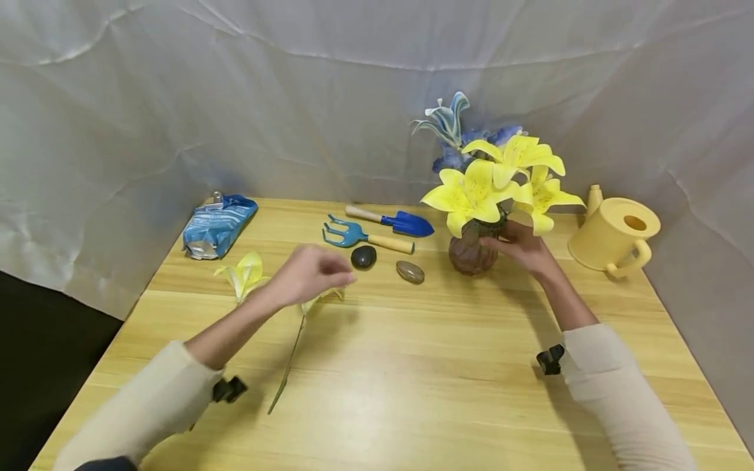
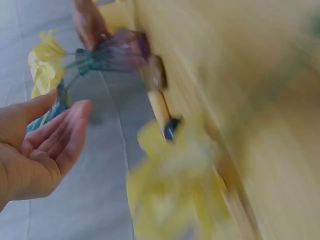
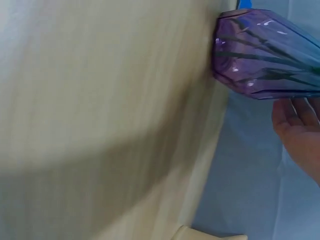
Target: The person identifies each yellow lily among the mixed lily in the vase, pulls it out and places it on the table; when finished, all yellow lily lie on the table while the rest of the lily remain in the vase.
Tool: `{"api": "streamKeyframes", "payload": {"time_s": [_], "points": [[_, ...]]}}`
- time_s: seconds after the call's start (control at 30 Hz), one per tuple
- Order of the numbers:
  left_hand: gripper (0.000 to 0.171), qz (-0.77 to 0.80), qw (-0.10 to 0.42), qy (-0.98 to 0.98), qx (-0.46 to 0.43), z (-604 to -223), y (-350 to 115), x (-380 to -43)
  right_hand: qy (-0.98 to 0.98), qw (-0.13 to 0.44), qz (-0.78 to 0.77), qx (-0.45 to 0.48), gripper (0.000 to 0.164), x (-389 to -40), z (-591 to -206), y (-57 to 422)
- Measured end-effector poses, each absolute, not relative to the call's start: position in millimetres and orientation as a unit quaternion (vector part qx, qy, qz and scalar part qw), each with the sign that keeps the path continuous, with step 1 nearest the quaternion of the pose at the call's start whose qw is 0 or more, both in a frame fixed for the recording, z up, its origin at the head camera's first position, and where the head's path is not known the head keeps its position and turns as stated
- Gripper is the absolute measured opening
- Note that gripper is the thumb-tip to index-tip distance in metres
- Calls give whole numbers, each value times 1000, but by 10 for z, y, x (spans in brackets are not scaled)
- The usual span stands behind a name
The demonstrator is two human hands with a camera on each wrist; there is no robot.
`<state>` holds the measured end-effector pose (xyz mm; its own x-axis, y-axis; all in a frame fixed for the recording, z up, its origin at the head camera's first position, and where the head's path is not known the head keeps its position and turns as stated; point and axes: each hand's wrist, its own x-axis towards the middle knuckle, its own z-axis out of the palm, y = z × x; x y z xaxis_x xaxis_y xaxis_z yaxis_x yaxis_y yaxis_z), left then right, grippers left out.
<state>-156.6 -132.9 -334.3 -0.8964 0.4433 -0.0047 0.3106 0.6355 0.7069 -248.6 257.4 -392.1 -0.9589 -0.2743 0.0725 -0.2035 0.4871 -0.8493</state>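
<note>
My left hand [image 1: 309,275] is in the air over the left part of the table, fingers loosely bent, nothing in them. Beneath it lies a yellow lily [image 1: 321,297], its long green stem toward the front edge. Another yellow lily [image 1: 244,275] is partly hidden behind the left forearm. With my right hand [image 1: 524,247] I hold the neck of a faceted purple glass vase [image 1: 471,254], thumb in front. The vase stands upright; green stems show through its glass [image 3: 265,55]. Yellow lilies [image 1: 474,193] and blue flowers [image 1: 450,121] spread above its mouth.
Behind the hands lie a blue trowel [image 1: 412,224], a hand rake [image 1: 347,233], a black stone [image 1: 363,257] and a brown stone [image 1: 410,272]. A yellow watering can [image 1: 612,232] stands at right, a clipped blue bag [image 1: 218,226] at back left. Grey cloth [image 1: 330,118] hangs behind the table.
</note>
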Motion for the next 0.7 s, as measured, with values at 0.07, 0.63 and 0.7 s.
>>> {"api": "streamKeyframes", "payload": {"time_s": [0.07,0.63,0.7], "points": [[17,426,102,875,208,-3350,-1102,-1734,870,52,-475,-121,54,-2450,-3933,2599],[19,733,-25,680,4,-3746,639,-2423,865,44,-479,-146,55,-2375,-3969,2613],[14,741,-34,671,-8,-3732,714,-2430,869,39,-472,-142,55,-2405,-4026,2647]]}}
